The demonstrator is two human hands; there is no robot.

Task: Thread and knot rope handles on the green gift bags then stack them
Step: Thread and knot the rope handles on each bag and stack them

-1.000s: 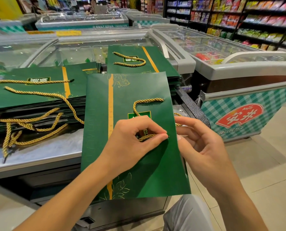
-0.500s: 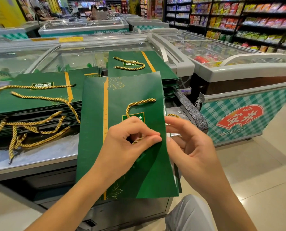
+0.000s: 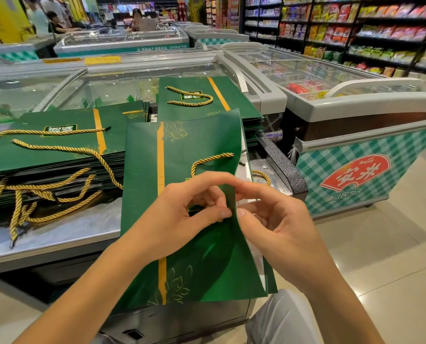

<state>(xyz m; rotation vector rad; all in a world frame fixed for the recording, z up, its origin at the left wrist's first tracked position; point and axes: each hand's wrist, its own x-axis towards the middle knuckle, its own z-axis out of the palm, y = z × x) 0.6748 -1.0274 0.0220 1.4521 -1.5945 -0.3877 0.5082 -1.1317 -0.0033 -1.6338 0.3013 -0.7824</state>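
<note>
Pinching the green gift bag (image 3: 182,145) by its lifted panel's right edge, our left grip (image 3: 182,219) opens a gap, likely for knotting the rope handle (image 3: 212,158) inside. Our right grip (image 3: 276,227) curls just behind; we cannot tell what it holds. The bag overhangs the freezer's (image 3: 70,234) front edge.

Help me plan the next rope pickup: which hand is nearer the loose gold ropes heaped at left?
Left. The left hand is over the bag, right of the loose gold ropes; the right hand is past its right edge.
</note>
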